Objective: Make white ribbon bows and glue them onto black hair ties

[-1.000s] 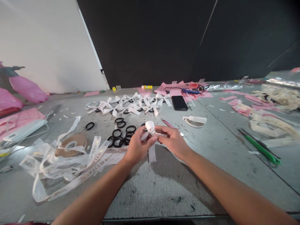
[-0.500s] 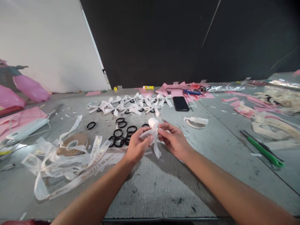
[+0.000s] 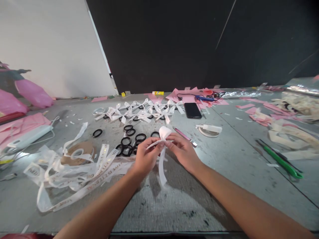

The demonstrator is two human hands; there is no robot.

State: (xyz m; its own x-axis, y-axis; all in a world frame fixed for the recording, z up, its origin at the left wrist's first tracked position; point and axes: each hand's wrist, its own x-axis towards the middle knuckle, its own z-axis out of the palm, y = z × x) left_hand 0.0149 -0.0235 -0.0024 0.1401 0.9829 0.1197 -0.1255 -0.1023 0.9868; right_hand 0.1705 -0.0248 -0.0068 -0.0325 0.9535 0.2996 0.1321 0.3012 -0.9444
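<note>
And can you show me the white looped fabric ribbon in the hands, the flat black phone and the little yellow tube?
White looped fabric ribbon [image 3: 161, 164]: head view, on its hanging tail.
Flat black phone [image 3: 192, 110]: head view, middle of its screen.
Little yellow tube [image 3: 158, 93]: head view, middle of its side.

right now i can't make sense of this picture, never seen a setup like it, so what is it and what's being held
There is no machine here, just a person's two bare hands. The camera sits on their head, looking forward and down. The left hand and right hand pinch a white ribbon, looped at the top with a tail hanging below. On the grey table, black rings lie just beyond the left hand; farther back are white bows and a phone. Printed ribbon lies heaped at left.
</note>
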